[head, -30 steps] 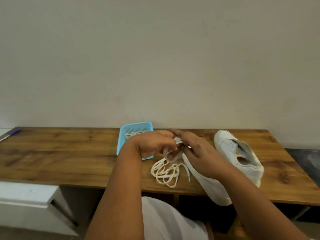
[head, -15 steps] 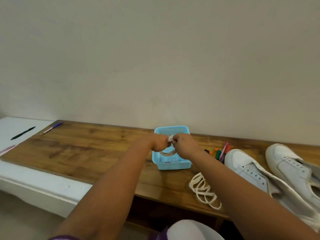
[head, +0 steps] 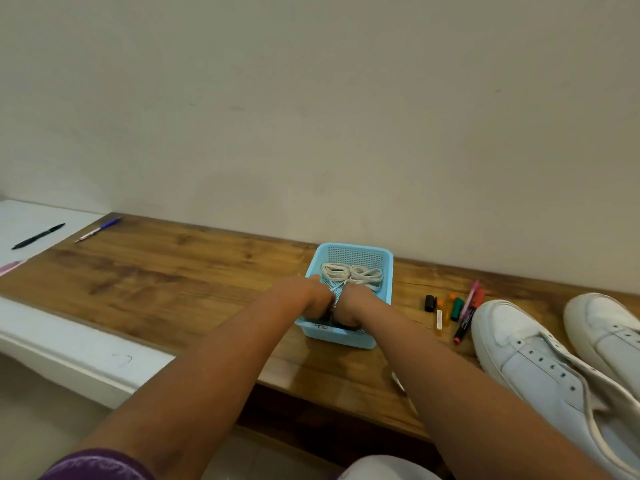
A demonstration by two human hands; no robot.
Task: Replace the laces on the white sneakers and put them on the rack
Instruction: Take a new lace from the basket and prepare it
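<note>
hands: our left hand [head: 304, 299] and right hand [head: 349, 306] now dip into the basket [head: 388, 271], fingers hidden, grip unclear | laces [head: 353, 273]: bundle dropped at its back wall | sneakers [head: 540, 368]: unlaced, table's right end | next: new laces

White shoes and laces on the wooden table

Two white sneakers [head: 540, 368] with no laces lie at the table's [head: 173, 278] right end. White laces [head: 353, 273] sit bunched in the blue basket [head: 346, 337] by the back edge.
</note>
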